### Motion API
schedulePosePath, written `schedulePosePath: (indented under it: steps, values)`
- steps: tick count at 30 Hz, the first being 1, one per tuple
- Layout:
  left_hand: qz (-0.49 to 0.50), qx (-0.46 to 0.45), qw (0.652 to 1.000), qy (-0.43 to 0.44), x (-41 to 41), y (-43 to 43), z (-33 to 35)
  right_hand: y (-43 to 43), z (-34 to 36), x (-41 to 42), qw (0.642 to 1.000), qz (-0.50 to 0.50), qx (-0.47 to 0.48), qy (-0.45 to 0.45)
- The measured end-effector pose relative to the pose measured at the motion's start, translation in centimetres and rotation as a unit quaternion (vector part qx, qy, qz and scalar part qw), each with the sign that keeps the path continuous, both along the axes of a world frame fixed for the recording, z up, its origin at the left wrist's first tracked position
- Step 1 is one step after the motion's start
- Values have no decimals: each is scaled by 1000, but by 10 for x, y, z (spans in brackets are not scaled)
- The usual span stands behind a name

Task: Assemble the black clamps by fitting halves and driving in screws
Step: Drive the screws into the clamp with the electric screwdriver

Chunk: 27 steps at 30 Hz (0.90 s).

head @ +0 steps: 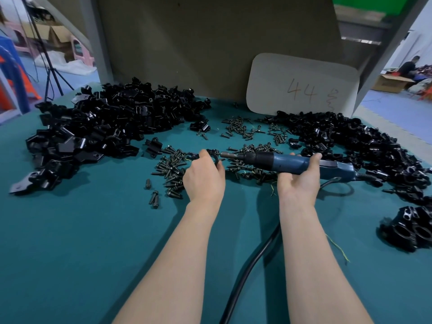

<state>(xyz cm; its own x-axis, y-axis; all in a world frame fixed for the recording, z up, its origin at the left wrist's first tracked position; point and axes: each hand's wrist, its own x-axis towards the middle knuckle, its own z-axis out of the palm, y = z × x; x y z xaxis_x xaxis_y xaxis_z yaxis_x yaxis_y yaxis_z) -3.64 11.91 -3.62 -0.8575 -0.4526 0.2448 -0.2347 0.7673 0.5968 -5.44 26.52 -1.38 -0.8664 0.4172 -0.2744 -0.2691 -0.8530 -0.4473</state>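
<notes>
Fingers [203,155] of the left hand [205,178] curl round one clamp [214,156], pinching it just above the table [70,242]. The right hand [300,181] cradles a blue power screwdriver [289,163] from below, thumb and fingers wrapped round its body. The bit lies level and its tip touches the clamp, on what looks like a screw head. So this clamp seems to have its halves already fitted and to be at the screw-driving step; whether the screw is fully home I cannot tell.

Around the hands, loose screws [173,171] lie scattered in plenty. Farther out, a big heap of black halves [93,127] sits to the left and a second heap [346,141] to the right, both large. Only a small cluster of what appear to be finished clamps [411,230] rests at the near right edge. Judging by that, the job is in its early part, with most of it left.
</notes>
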Motion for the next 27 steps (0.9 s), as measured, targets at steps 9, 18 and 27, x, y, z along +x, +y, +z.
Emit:
schedulePosePath:
  steps: [9, 18, 27]
  values:
    - [-7, 10, 1000, 5, 0, -1, 0, -1, 2, -1, 1000, -6, -20, 22]
    - [-6, 49, 999, 12, 0, -4, -3, 3, 0, -1, 997, 19, -38, 59]
    - [-5, 51, 999, 18, 1, -6, -3, 5, -3, 1, 999, 15, -1, 47]
